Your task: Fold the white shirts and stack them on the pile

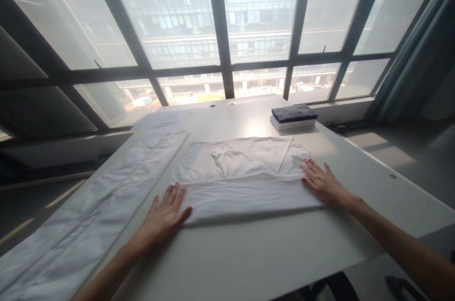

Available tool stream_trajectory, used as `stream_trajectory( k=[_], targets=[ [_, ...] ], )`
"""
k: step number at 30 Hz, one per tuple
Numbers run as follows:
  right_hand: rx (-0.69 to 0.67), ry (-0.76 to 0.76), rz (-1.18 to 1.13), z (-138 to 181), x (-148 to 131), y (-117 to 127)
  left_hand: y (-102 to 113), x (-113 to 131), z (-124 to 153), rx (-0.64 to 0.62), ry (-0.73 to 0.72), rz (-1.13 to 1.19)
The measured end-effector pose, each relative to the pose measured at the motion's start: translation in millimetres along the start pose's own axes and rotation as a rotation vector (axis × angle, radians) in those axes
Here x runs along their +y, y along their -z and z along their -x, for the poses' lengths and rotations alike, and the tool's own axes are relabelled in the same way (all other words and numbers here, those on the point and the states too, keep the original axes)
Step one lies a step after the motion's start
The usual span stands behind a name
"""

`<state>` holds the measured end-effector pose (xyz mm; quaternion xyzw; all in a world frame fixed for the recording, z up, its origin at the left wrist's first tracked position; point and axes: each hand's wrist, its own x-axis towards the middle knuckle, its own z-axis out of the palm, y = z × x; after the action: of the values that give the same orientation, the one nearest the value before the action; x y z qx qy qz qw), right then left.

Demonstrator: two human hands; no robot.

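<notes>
1. At mid-frame, a folded white shirt (241,177) lies flat on the bench (270,253).
2. Left hand (165,215) presses its lower-left corner, fingers spread flat, holding nothing.
3. Right hand (320,181) rests flat on its right edge, likewise spread.

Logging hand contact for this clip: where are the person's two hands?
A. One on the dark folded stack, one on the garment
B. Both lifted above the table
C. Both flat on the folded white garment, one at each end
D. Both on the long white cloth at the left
C: the left hand and right hand lie flat at opposite ends of the folded white garment on the table.
</notes>
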<state>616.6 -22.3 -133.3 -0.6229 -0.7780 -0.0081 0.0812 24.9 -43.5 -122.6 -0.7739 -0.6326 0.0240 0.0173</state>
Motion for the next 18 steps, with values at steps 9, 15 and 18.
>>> stream_trajectory(
  k=[9,15,18],
  targets=[
    [0.017,0.123,-0.033,-30,-9,13,-3,-3,0,0.018,-0.01,-0.01],
    [-0.178,0.081,-0.09,-55,-5,12,-5,-11,-2,-0.038,-0.016,0.013],
    [-0.038,0.069,-0.131,-84,2,22,15,-18,-29,0.005,-0.081,0.062]
  ],
)
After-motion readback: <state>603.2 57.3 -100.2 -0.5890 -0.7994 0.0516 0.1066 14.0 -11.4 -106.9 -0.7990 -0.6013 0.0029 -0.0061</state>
